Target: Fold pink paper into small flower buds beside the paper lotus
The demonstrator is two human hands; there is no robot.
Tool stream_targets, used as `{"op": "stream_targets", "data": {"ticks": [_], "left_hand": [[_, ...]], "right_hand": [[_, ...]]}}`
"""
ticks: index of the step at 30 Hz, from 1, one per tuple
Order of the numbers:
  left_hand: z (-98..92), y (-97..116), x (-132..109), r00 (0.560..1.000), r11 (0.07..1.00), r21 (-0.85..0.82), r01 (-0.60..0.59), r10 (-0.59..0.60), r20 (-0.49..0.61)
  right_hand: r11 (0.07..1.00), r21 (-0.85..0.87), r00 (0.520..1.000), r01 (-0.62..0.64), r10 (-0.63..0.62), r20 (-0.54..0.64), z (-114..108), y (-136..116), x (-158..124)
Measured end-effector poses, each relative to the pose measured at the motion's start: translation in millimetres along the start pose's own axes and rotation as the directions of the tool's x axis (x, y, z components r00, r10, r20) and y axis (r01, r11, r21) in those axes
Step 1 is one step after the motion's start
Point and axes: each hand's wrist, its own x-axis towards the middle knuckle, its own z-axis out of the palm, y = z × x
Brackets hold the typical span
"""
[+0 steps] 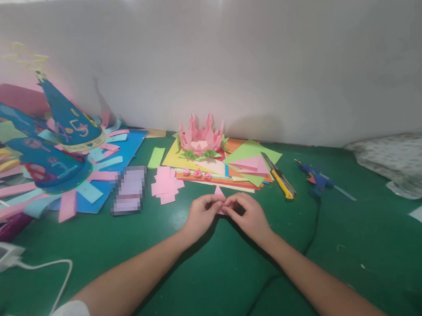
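Note:
Between both hands, low over the green table, is a small piece of pink paper (219, 192) with a pointed top. My left hand (204, 215) pinches it from the left with thumb and fingers. From the right, my right hand (247, 216) pinches the same paper, its fingertips meeting those of the left. Fingers hide most of the paper, so its folds cannot be made out. Just behind lie three little pink paper roses (197, 173). A stack of pink paper slips (167, 184) is left of my hands.
A pink paper lotus (201, 138) stands on coloured sheets (255, 150) at the back. Right are a yellow utility knife (283, 182) and a blue glue gun (314, 176) with its cord. Left are a phone (130, 189), blue party hats (71, 121) and a white cable (66, 276).

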Motion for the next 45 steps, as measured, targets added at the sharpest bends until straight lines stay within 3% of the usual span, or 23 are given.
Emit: {"op": "stream_targets", "data": {"ticks": [8,17,24,32,45], "left_hand": [[-0.6,-2.9,0.0,0.999,0.998,0.043,-0.033,0.033,0.007],[-2.0,-1.8,0.2,0.997,0.982,0.172,-0.081,0.079,0.016],[-2.4,-3.9,0.6,0.994,0.972,0.209,-0.103,0.093,0.057],[-1.8,-4.0,0.0,0.995,0.99,0.119,-0.07,0.06,0.086],[-2.8,-7.9,-0.7,0.975,0.924,0.309,-0.223,0.218,0.051]], "right_hand": [[0.984,0.11,0.99,-0.137,0.139,-0.005,1.7,2.5,-0.1],[0.981,0.145,0.988,-0.132,0.141,-0.054,2.2,1.7,-1.3],[0.966,0.171,0.98,-0.192,0.197,-0.016,0.9,-0.4,-0.8],[0.929,0.268,0.967,-0.253,0.252,0.04,2.3,4.9,0.7],[0.918,0.27,0.957,-0.289,0.272,0.098,-1.3,7.4,3.8]]}}
